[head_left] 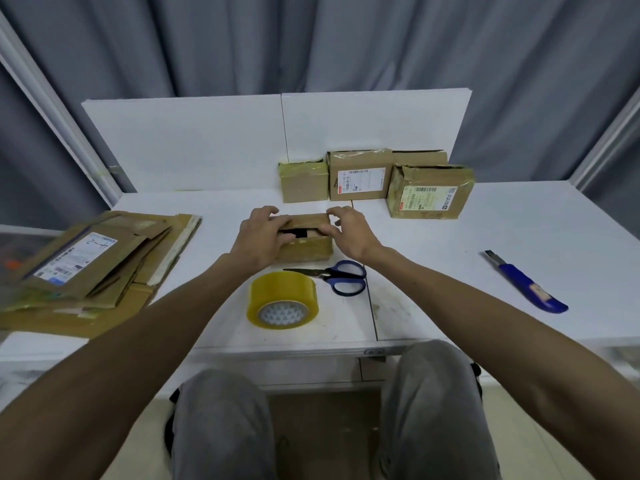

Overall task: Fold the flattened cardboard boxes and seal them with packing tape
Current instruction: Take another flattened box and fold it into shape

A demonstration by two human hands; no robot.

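Our left hand (263, 237) and right hand (349, 230) cover both ends of the small box (306, 248). At nine o'clock the cardboard stack (104, 268) runs past the edge; the labels (362, 180) at one o'clock are unreadable.

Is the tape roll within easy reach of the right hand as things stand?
Likely yes: the tape roll lies uncovered just this side of the box. The right hand must first release that box and clear the scissors.
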